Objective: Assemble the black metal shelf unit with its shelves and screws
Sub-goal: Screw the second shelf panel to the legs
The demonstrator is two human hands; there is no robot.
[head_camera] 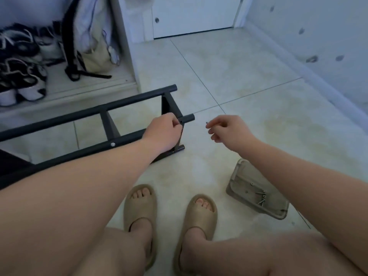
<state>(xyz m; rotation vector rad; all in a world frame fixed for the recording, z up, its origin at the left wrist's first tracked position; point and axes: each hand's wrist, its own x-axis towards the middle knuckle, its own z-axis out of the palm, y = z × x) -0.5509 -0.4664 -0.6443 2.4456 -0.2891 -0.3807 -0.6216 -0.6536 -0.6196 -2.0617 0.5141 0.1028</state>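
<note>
The black metal shelf frame (111,124) lies on its side on the tiled floor at the left, with round tubes and flat cross pieces. My left hand (163,132) grips the end cross piece beside a screw hole in the near tube's tip (188,118). My right hand (229,131) hovers to the right of that tip, pinching a small screw (207,123) between thumb and forefinger. A grey plastic tray (247,180) on the floor at the right holds several loose screws (260,196). One screw head (113,144) sits in the near tube.
My feet in tan slides (139,212) stand at the bottom centre. A low platform at the left holds shoes (22,76) and a hanging bag (95,52). A white door (195,14) and a wall bound the far side and right.
</note>
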